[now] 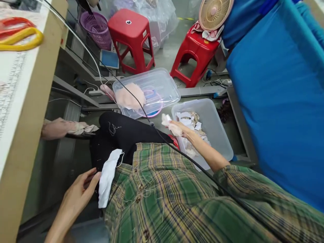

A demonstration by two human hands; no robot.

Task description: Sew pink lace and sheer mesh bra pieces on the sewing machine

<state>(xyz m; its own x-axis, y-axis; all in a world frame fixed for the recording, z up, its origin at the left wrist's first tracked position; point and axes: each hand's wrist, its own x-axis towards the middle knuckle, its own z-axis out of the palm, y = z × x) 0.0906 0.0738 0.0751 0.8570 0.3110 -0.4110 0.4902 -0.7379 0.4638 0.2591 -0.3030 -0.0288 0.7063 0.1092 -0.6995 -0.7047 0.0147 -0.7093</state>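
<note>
My right hand [182,129] is closed on crumpled pale fabric pieces [175,130]. It reaches out over the near left rim of a clear plastic bin [219,135] that holds fabric scraps and white bits [186,118]. At the left, my left hand [80,189] has its fingers loosely bent and apart. Its thumb and fingertips are close to the edge of a white folded cloth strip [108,179] with a thin string loop, lying on my lap; I cannot tell whether they touch it. Loose threads [113,128] cling to my dark trousers.
A clear lid-like tray [162,84] with a pale peach pile [130,96] lies ahead. Beyond stand two red stools [129,25], a small fan [214,13] and a purple basket [97,28]. Blue cloth [278,94] hangs right; scissors [22,38] lie on the left table. A black cable [131,92] crosses the view.
</note>
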